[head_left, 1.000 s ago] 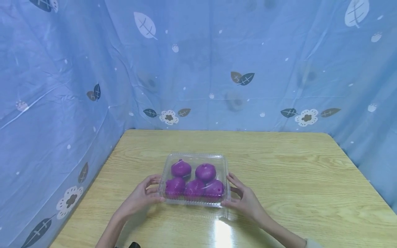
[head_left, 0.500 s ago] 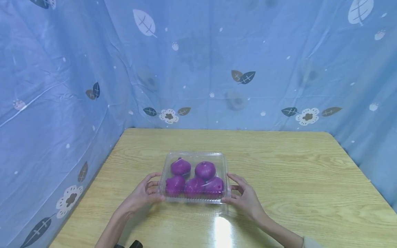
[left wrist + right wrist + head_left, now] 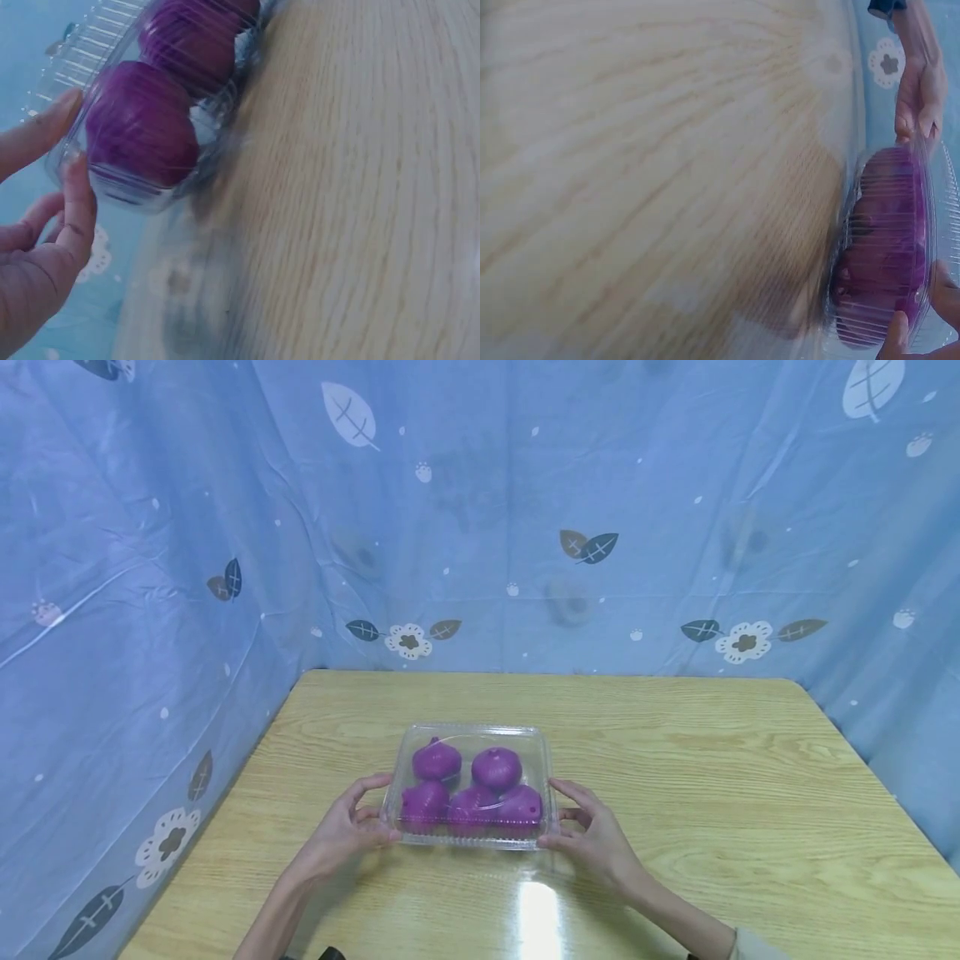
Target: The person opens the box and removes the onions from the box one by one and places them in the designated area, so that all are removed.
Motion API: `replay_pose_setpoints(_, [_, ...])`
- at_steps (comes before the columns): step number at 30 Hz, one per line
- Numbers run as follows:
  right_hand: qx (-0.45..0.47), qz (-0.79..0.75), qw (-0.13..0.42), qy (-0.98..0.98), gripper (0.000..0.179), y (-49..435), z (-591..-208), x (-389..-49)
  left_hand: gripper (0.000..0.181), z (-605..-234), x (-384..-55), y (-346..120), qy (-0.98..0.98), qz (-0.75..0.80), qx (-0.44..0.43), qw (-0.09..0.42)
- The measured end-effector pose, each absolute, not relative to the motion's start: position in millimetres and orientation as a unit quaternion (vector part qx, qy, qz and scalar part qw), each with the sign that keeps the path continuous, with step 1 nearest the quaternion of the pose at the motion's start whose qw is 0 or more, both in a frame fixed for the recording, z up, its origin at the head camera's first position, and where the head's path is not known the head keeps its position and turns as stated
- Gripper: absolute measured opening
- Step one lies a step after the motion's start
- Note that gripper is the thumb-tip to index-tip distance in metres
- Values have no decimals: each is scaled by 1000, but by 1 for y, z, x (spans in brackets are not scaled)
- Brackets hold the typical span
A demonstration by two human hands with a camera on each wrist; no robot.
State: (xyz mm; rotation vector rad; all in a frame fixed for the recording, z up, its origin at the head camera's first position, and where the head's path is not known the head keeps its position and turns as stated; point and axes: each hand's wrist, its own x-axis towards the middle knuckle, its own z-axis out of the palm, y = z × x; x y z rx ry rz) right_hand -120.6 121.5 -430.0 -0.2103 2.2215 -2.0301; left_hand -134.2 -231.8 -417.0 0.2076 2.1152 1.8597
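Note:
A clear plastic clamshell box (image 3: 468,735) with ribbed edges sits near the middle of the table, its lid down. Inside are several purple onions (image 3: 497,768), two in the far row and the others in front. My left hand (image 3: 337,835) grips the box's left end, thumb at the front corner and fingers along the side. On the opposite end, my right hand (image 3: 600,847) holds it the same way. In the left wrist view, thumb and finger pinch the rim close to an onion (image 3: 139,124). The right wrist view shows both hands at the ends of the box.
The wooden table (image 3: 712,760) spreads out on both sides of the box and behind it. A blue curtain (image 3: 480,510) with leaf and flower prints hangs along the back and sides. A bright glare patch (image 3: 538,918) lies on the tabletop in front.
The box, held by both hands, has shifted very slightly away from me. Both hands keep the same hold on its ends.

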Motion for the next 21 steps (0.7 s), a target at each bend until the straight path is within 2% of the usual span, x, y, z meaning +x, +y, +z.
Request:
replay_pose_setpoints(5, [-76, -671, 55, 736, 77, 124, -430, -121, 83, -419, -135, -231, 747, 647, 67, 138])
replay_pose_setpoints(11, [-66, -636, 16, 769, 71, 121, -432, -116, 86, -420, -136, -232, 755, 643, 55, 114])
replay_pose_setpoints(15, [-65, -618, -11, 783, 69, 117, -432, -114, 75, -419, -137, -232, 765, 632, 62, 108])
replay_pose_setpoints(21, [-47, -634, -3, 772, 69, 116, -431, -117, 71, -420, -137, -232, 770, 624, 68, 113])
